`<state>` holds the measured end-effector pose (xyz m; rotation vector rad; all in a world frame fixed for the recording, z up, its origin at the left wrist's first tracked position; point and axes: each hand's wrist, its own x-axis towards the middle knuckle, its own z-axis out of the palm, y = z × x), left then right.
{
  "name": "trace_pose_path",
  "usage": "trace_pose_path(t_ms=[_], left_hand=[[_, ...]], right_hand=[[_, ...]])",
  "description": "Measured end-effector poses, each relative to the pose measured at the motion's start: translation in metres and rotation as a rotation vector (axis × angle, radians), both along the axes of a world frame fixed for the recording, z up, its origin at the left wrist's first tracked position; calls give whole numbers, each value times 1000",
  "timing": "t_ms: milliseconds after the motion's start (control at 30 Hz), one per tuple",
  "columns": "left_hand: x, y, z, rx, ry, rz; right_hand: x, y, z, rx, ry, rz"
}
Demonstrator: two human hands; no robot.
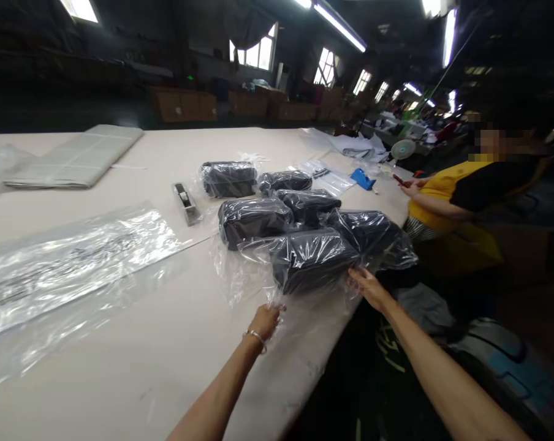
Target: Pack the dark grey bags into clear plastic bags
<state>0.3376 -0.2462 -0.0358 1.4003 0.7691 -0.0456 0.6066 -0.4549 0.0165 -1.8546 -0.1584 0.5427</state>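
Note:
Nearest me on the table, a dark pouch-like bag (pixel 316 254) lies inside a clear plastic wrapper. My left hand (pixel 265 321), with a bangle on the wrist, is closed on the loose plastic at the wrapper's near left corner. At the right end of the same bag, my right hand (pixel 368 286) pinches the wrapper, thumb and fingers against its lower corner. Several more wrapped dark bags sit close behind, among them one at the left (pixel 254 219) and one at the right (pixel 371 229), which touches the front bag.
Flat printed plastic sleeves (pixel 75 263) spread over the pale table (pixel 166 361). A folded grey-white stack (pixel 79 159) lies at back left. A small grey holder (pixel 185 203) and a blue tape dispenser (pixel 363 179) flank the bags. A person in yellow (pixel 451 190) is at the right edge.

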Motion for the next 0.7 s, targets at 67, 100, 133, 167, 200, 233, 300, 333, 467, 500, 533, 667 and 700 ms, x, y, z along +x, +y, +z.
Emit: trace_pose_path(t_ms=[67, 100, 133, 167, 200, 233, 300, 333, 467, 500, 533, 667, 700], left_hand=[[-55, 18, 6, 9, -18, 18], [-89, 28, 9, 17, -21, 38], [-127, 36, 11, 27, -20, 68], [-166, 43, 11, 36, -9, 108], [-207, 47, 11, 44, 10, 159], [-247, 49, 9, 47, 38, 224], [-325, 44, 4, 51, 119, 383], [-360, 38, 1, 56, 156, 467], [-462, 5, -7, 59, 172, 699], [-476, -3, -8, 45, 161, 740], [-486, -10, -10, 32, 152, 785], [-492, -26, -16, 88, 136, 953], [-488, -27, -17, 127, 144, 968]], right_hand=[[-31, -2, -3, -11, 37, 71], [-52, -1, -5, -21, 60, 124], [-76, 1, -9, -31, 89, 184], [-103, 4, -13, -37, 108, 254], [-132, 9, -17, -44, 109, 334], [-162, 16, -21, -54, 87, 424], [-224, 32, -27, -84, -13, 636], [-252, 41, -29, -101, -88, 737], [-339, 70, -35, -141, -476, 863], [-352, 74, -37, -119, -593, 848], [-362, 76, -40, -76, -704, 836], [-379, 76, -50, 162, -1016, 895], [-381, 76, -52, 172, -1061, 957]])
